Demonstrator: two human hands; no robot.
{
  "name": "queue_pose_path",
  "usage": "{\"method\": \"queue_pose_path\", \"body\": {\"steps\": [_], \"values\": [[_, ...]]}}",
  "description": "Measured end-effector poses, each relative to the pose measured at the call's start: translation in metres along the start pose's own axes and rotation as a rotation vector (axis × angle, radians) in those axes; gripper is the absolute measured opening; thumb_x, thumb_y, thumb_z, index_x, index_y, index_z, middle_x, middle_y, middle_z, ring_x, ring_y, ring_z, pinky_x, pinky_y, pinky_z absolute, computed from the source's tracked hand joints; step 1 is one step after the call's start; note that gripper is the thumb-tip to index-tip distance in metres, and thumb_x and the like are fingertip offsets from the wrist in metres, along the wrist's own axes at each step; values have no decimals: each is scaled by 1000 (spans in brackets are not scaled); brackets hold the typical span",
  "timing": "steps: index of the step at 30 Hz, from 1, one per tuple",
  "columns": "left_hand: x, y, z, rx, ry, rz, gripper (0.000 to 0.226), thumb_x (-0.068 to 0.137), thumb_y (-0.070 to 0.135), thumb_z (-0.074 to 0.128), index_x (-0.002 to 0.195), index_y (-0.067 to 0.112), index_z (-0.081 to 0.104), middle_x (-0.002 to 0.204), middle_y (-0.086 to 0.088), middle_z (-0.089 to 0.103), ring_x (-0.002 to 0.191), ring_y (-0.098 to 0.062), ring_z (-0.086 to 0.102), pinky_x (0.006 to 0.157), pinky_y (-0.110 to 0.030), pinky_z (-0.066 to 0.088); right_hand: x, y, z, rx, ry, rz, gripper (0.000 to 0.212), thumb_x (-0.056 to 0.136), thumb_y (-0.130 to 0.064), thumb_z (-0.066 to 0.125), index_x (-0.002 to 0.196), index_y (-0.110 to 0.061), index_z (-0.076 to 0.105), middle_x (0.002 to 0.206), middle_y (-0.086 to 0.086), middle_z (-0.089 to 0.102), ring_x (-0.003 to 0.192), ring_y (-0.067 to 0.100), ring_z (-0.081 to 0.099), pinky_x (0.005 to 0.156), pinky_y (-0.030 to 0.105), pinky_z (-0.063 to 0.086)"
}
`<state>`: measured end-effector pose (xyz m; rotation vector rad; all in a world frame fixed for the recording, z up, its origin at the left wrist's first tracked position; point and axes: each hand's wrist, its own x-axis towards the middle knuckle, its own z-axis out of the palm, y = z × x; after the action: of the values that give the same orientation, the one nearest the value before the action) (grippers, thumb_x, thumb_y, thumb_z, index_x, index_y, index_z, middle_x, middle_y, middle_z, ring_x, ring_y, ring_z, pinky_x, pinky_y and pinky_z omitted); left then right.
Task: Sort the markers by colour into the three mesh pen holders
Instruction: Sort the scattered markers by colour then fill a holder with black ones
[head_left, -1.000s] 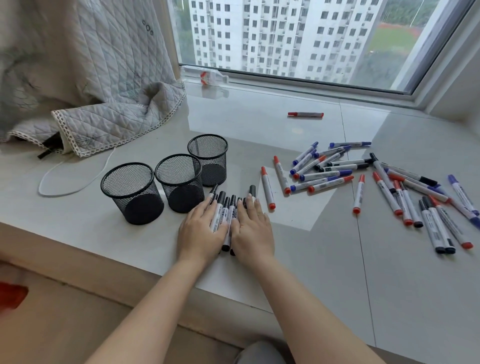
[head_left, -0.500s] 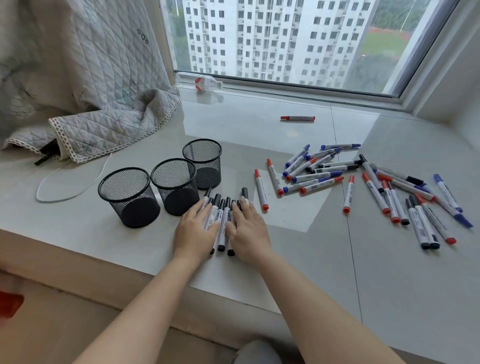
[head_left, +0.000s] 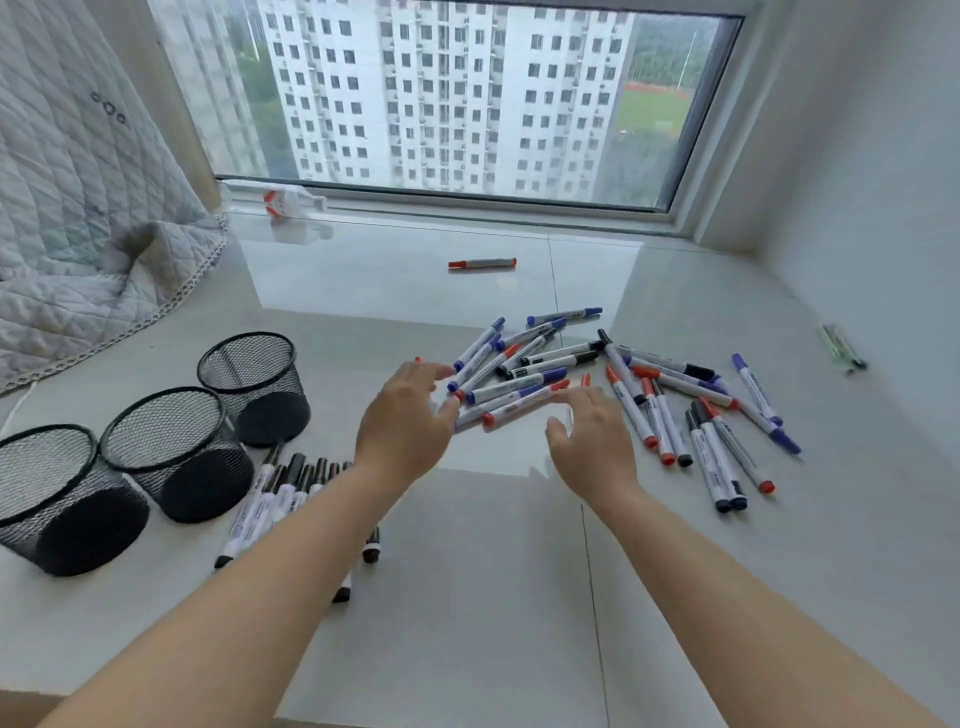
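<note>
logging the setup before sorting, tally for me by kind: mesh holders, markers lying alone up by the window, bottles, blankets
mesh pen holders: 3
lone red marker near the window: 1
bottle: 1
quilted blanket: 1
total: 6

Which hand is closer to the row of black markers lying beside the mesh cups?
The left hand. It hovers just past the black markers' far ends; the right hand is farther right, over the mixed pile.
</note>
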<state>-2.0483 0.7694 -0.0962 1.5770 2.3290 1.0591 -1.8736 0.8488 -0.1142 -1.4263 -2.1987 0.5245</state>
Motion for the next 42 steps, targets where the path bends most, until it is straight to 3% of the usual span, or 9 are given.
{"method": "queue_pose_path", "body": {"steps": [3,10,18,26,31,35,42], "values": [[39,23,32,50,-118,6,32,89,26,49,120,22,57,121,0,58,103,-19,56,82,-31,45,28,42,-24,-66,54,41,33,87,-13,49,119,-13,57,127,9,54,122,25,42,102,35,33],[110,42,96,351,-284,27,36,93,34,42,123,18,54,132,-5,50,109,-24,52,78,-33,45,87,113,-52,-215,82,128,29,89,-18,45,114,-12,58,114,10,59,107,26,46,90,38,41],[147,62,141,657,-369,90,71,84,66,40,127,10,44,122,-10,50,113,-26,46,91,-37,43,132,152,-56,-310,-67,112,31,93,-26,45,122,-20,52,122,5,52,114,24,40,94,37,37],[165,65,155,642,-466,175,57,90,52,41,128,10,42,124,-10,50,108,-26,50,83,-35,46,148,176,-64,-320,-143,118,39,91,-36,51,127,-23,50,129,2,51,122,22,38,102,36,34],[169,68,152,562,-597,246,24,91,27,46,109,11,45,112,-8,54,90,-19,48,71,-28,36,150,182,-64,-323,-158,117,34,90,-39,52,120,-23,55,122,1,55,116,21,43,97,35,37],[165,68,152,604,-526,309,16,90,17,50,105,14,46,92,1,51,79,-16,49,65,-27,41,151,180,-63,-346,-194,94,37,88,-37,57,121,-21,55,121,1,54,113,20,46,94,33,38],[163,54,141,644,-311,418,11,85,20,49,96,20,49,86,4,55,77,-15,48,57,-25,33,156,178,-59,-354,-237,116,39,86,-35,58,121,-18,54,120,3,51,110,20,47,89,31,39]]}}
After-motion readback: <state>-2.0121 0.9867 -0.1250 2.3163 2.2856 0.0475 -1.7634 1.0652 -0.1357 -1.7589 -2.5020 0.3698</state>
